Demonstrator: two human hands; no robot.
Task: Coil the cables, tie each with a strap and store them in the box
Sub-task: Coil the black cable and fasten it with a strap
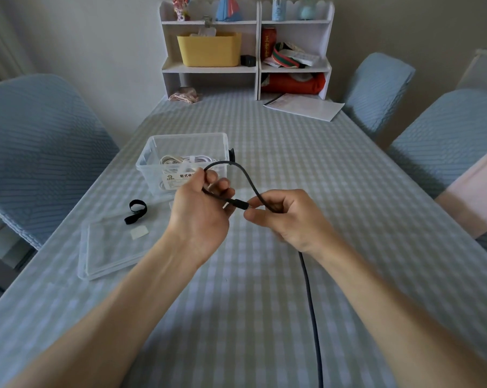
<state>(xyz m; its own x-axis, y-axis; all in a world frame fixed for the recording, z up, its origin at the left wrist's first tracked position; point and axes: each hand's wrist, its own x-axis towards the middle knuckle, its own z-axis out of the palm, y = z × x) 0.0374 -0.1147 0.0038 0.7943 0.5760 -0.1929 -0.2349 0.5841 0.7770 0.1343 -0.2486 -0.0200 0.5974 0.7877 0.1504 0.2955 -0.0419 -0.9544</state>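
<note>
L hand (201,203) – fingers curled round the black cable (246,177) near its plug end, gripping it above the table's (348,191) mid area. R hand (288,217) pinches the same cable just beside the plug, fingers closed on it; a loop arches between both hands. We see the rest of the cable run from under the R hand toward the near edge. Clear box (180,161) w/ white coiled cables inside sits just behind the L hand, toward the left edge. Black strap (136,211) lies near the box, beside the clear lid (108,253) at the left edge.
</note>
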